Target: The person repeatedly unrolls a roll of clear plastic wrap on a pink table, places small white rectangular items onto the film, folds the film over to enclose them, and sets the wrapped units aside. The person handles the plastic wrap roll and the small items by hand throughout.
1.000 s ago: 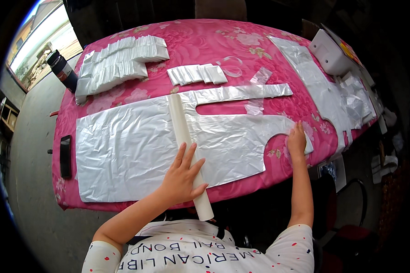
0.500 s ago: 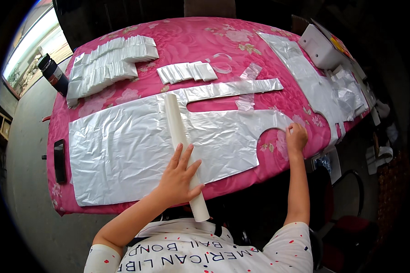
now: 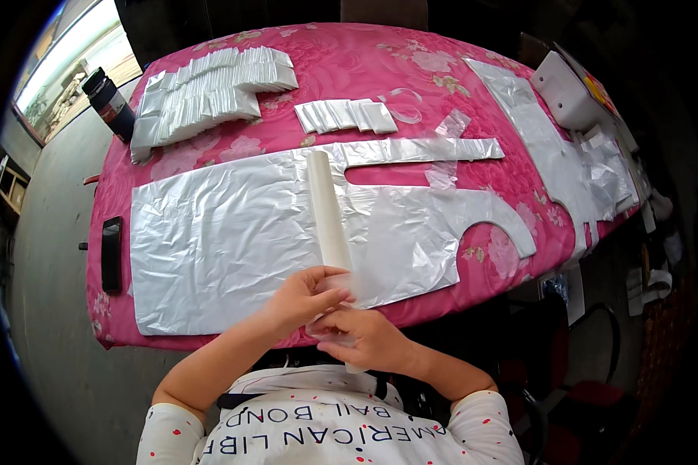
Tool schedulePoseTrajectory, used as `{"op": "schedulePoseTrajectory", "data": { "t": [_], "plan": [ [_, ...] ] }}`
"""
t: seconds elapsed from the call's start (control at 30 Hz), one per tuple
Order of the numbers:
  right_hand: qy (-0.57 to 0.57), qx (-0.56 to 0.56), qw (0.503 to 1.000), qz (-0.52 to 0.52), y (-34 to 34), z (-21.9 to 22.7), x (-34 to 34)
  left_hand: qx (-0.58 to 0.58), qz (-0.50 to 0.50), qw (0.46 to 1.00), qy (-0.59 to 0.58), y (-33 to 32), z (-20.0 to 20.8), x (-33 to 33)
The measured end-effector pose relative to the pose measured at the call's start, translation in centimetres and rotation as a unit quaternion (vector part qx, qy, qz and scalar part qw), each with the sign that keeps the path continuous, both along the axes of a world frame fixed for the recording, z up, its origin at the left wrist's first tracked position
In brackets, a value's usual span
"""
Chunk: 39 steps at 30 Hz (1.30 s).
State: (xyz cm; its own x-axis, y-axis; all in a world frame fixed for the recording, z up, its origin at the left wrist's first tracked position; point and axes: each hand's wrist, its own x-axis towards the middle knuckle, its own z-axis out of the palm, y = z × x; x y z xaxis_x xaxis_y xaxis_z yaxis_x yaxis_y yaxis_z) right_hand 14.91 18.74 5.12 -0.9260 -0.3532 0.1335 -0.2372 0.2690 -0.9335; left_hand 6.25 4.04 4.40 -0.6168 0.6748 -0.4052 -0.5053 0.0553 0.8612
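A pile of silvery-white plastic sheets, cut with rounded notches and straps on the right, lies flat on the table. Across it rests a white tube, its near end reaching past the table edge. My left hand is closed over the tube's near part, fingers pinching thin translucent plastic film. Just below and to the right, my right hand has curled fingers and also grips the film. The two hands nearly touch. Part of the tube is hidden behind them.
Folded white plastic packets stand in rows at the far left, with a shorter row beyond the sheets. A dark bottle and a phone lie left. More cut sheets and a white box are right.
My right hand has come from the sheets' right strap to the tube's near end, bringing film with it. My left hand, spread flat on the tube before, now pinches the film.
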Motion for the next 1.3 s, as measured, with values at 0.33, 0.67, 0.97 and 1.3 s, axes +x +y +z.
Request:
{"op": "schedulePoseTrajectory", "data": {
  "t": [0.33,0.67,0.97,1.3],
  "plan": [
    [-0.083,0.361,0.912,-0.176,0.4,0.5,3.7,-0.224,0.097,0.969,0.031,-20.9,0.1,-7.1],
    [-0.294,0.195,0.924,-0.148,0.4,-1.3,4.1,-0.488,0.032,0.656,0.575,-19.2,1.1,-7.3],
    [-0.317,0.195,0.920,-0.128,0.9,-1.3,5.1,-0.219,0.043,0.773,0.594,-0.6,-4.4,-2.6],
    [-0.245,0.313,0.915,-0.065,3.1,-1.0,0.3,-0.349,-0.039,0.662,0.663,0.7,-7.0,-3.1]
  ]
}}
